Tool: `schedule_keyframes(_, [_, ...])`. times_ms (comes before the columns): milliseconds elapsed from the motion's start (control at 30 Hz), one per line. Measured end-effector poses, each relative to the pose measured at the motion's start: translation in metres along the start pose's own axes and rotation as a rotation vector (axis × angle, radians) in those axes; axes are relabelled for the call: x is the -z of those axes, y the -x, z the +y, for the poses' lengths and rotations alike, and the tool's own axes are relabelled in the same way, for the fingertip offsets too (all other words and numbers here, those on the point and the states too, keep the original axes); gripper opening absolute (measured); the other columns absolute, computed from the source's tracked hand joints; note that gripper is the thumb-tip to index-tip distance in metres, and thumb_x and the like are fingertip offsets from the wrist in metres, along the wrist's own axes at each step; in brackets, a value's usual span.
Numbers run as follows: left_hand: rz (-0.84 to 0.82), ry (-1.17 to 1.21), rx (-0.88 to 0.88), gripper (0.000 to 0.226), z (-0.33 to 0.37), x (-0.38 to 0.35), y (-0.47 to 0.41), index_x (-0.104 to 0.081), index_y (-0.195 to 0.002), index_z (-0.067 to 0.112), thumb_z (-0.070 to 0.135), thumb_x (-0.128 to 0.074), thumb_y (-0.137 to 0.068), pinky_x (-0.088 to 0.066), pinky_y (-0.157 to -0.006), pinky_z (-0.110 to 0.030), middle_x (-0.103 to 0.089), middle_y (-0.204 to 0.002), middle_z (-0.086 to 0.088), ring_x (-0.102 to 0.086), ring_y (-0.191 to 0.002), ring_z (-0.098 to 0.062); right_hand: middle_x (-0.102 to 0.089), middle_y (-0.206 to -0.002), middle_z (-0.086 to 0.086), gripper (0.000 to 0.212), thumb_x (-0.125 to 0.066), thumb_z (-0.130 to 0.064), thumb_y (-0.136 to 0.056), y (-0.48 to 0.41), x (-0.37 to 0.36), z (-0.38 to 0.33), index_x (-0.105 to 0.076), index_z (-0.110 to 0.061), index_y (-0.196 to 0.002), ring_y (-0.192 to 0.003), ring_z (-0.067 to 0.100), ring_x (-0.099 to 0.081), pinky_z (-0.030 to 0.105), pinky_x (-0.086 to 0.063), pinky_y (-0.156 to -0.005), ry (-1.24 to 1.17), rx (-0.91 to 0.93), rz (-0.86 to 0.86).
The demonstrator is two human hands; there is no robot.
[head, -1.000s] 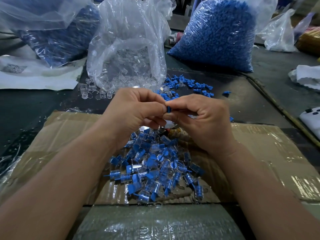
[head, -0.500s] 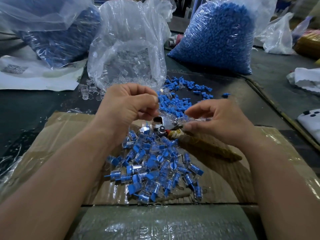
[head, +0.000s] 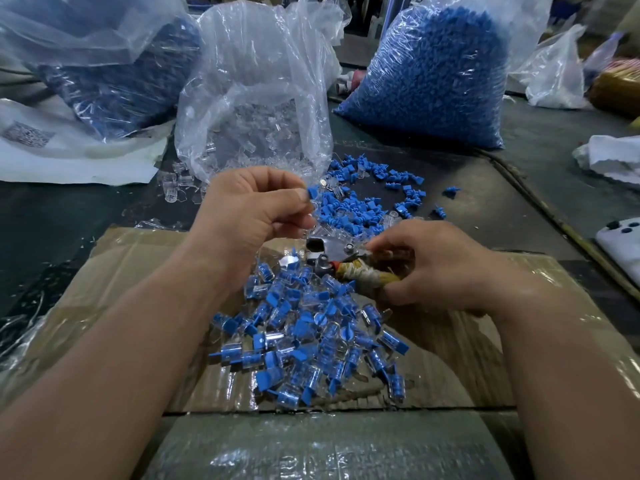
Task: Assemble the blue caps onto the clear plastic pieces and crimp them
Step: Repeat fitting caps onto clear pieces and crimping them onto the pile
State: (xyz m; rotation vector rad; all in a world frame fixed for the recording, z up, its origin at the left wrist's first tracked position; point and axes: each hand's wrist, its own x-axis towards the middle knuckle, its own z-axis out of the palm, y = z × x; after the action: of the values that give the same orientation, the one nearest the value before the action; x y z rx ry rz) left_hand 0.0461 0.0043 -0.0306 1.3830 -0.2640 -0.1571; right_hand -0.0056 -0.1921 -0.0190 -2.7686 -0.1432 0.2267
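My left hand (head: 254,211) pinches a clear piece with a blue cap (head: 312,194) between thumb and forefinger, held above the table. My right hand (head: 438,268) closes around the wrapped handle of the crimping pliers (head: 332,252), whose metal jaws lie on the cardboard just below the left hand. A pile of assembled capped pieces (head: 308,337) lies on the cardboard between my forearms. Loose blue caps (head: 360,206) are scattered on the dark table beyond the pliers. Loose clear pieces (head: 176,183) lie to the left of them.
A clear bag of clear pieces (head: 256,109) stands behind my left hand. A full bag of blue caps (head: 440,71) stands at the back right, another bag (head: 114,74) at the back left. The taped cardboard (head: 519,341) covers the near table. A white device (head: 623,242) lies at the right edge.
My hands have come apart. The left keeps the capped piece and has lifted slightly; the right has dropped onto the pliers' handle and closed on it.
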Motion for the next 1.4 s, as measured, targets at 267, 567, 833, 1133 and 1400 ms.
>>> schedule_keyframes(267, [0.003, 0.010, 0.000, 0.015, -0.002, -0.001, -0.001, -0.056, -0.077, 0.008, -0.005, -0.053, -0.084, -0.050, -0.050, -0.017, -0.065, -0.057, 0.002, -0.063, -0.056, -0.011, -0.040, -0.077, -0.014, 0.018, -0.057, -0.009, -0.081, -0.011, -0.012, -0.004, -0.052, -0.026, -0.087, -0.071, 0.006, -0.039, 0.015, -0.025, -0.055, 0.172, 0.022, 0.201])
schedule_keyframes(567, [0.003, -0.108, -0.090, 0.020, -0.001, -0.006, 0.003, -0.056, -0.075, 0.012, -0.005, -0.052, -0.086, -0.052, -0.055, -0.018, -0.064, -0.058, 0.006, -0.063, -0.059, -0.009, -0.049, -0.089, -0.003, 0.010, -0.054, -0.017, -0.088, -0.008, -0.014, -0.012, -0.047, -0.022, -0.091, -0.078, 0.015, -0.044, 0.029, -0.023, -0.059, -0.073, 0.042, 0.450])
schedule_keyframes(833, [0.018, -0.164, -0.150, 0.022, -0.001, -0.010, 0.005, -0.056, -0.074, 0.013, -0.006, -0.054, -0.086, -0.052, -0.055, -0.017, -0.061, -0.064, 0.001, -0.061, -0.056, -0.006, -0.045, -0.080, -0.012, 0.011, -0.053, -0.019, -0.090, -0.008, -0.017, -0.014, -0.044, -0.025, -0.091, -0.071, 0.003, -0.041, 0.019, -0.030, -0.058, -0.101, 0.028, 0.349])
schedule_keyframes(1133, [0.050, -0.291, -0.215, 0.023, -0.003, -0.009, 0.005, -0.057, -0.075, 0.016, -0.005, -0.057, -0.085, -0.053, -0.058, -0.017, -0.061, -0.066, 0.000, -0.061, -0.057, -0.003, -0.042, -0.079, -0.012, 0.013, -0.054, -0.017, -0.088, -0.008, -0.019, -0.015, -0.043, -0.023, -0.091, -0.070, 0.004, -0.038, 0.018, -0.030, -0.059, -0.073, 0.052, 0.339])
schedule_keyframes(1400, [0.078, -0.366, -0.239, 0.022, -0.004, -0.011, 0.005, -0.056, -0.075, 0.016, -0.004, -0.058, -0.085, -0.052, -0.058, -0.014, -0.060, -0.067, 0.000, -0.059, -0.056, -0.001, -0.041, -0.072, -0.012, 0.020, -0.054, -0.015, -0.087, -0.014, -0.018, -0.018, -0.040, -0.027, -0.082, -0.070, 0.013, -0.041, 0.030, -0.027, -0.060, -0.033, 0.046, 0.340])
